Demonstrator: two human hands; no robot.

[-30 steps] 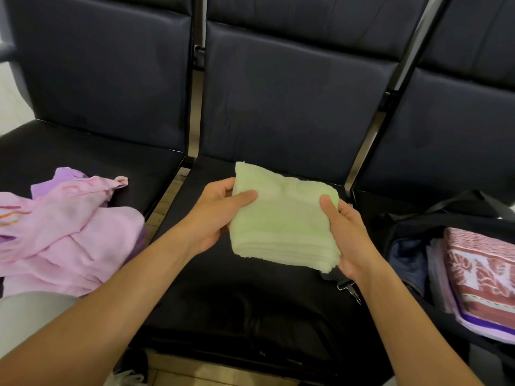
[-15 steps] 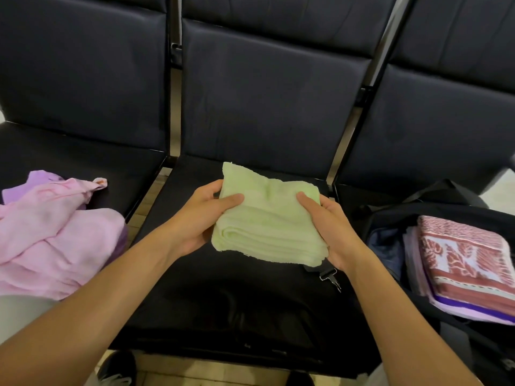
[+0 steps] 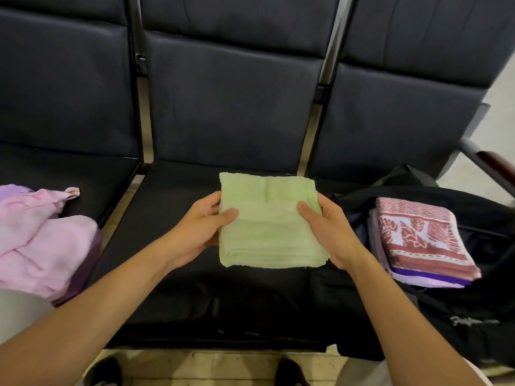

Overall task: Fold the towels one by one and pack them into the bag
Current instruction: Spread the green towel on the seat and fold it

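Your left hand (image 3: 199,232) and right hand (image 3: 328,232) both grip the folded pale-green terry towel (image 3: 269,221) (thumbs on top) mid-frame above the black seat (image 3: 172,274).

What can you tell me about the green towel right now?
The green towel is pale green terry cloth, folded into a thick near-square pad with stacked layers showing along its near edge. It is held level above the middle seat, off the cushion. The left hand grips its left edge and the right hand its right edge, thumbs on top. Nothing else touches it.
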